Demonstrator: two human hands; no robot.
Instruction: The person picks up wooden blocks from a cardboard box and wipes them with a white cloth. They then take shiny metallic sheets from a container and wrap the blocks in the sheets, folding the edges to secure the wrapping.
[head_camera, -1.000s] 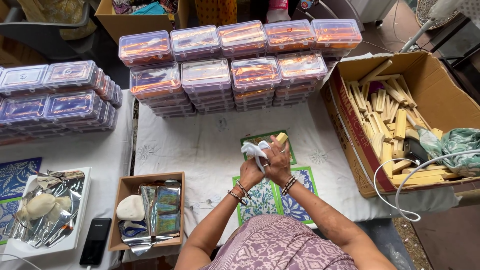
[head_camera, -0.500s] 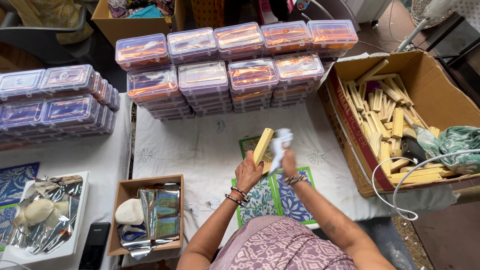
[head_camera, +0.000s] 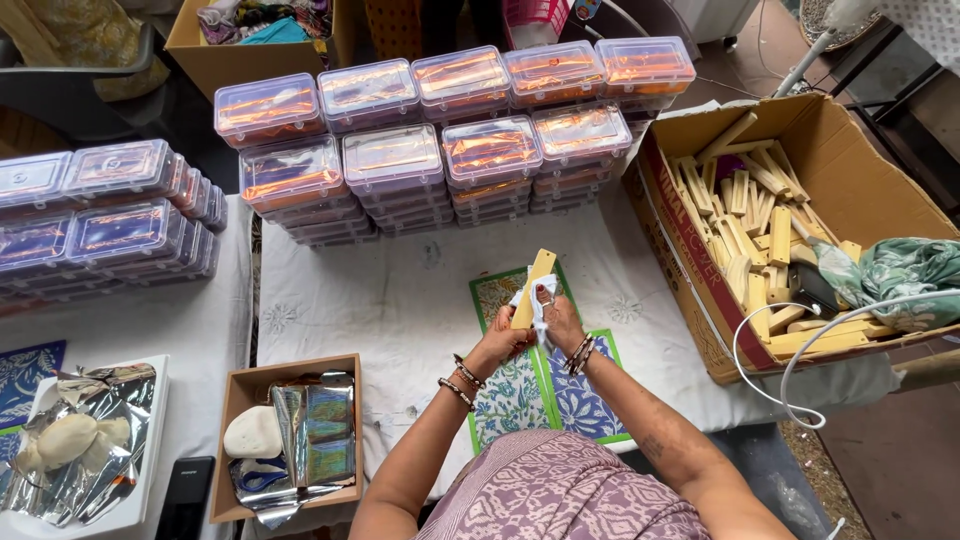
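Observation:
My left hand (head_camera: 500, 343) grips the lower end of a pale wooden block (head_camera: 536, 280), held upright above the table. My right hand (head_camera: 560, 322) presses a white cloth (head_camera: 530, 296) against the block's side. Under the hands lie patterned cards with green borders: a green one (head_camera: 492, 292) and two blue floral ones (head_camera: 580, 395) near my lap. Both wrists wear bangles.
Stacks of clear lidded plastic boxes (head_camera: 460, 140) line the back of the white-covered table (head_camera: 400, 300), more at left (head_camera: 110, 210). A cardboard box of wooden blocks (head_camera: 750, 220) stands right, with a cloth and white cable. A small box with foil (head_camera: 290, 430), a tray and a phone (head_camera: 185, 498) sit left.
The hands were clasped over block and cloth, then the block was raised with the cloth beside it. Now the right hand has brought the cloth back onto the upright block.

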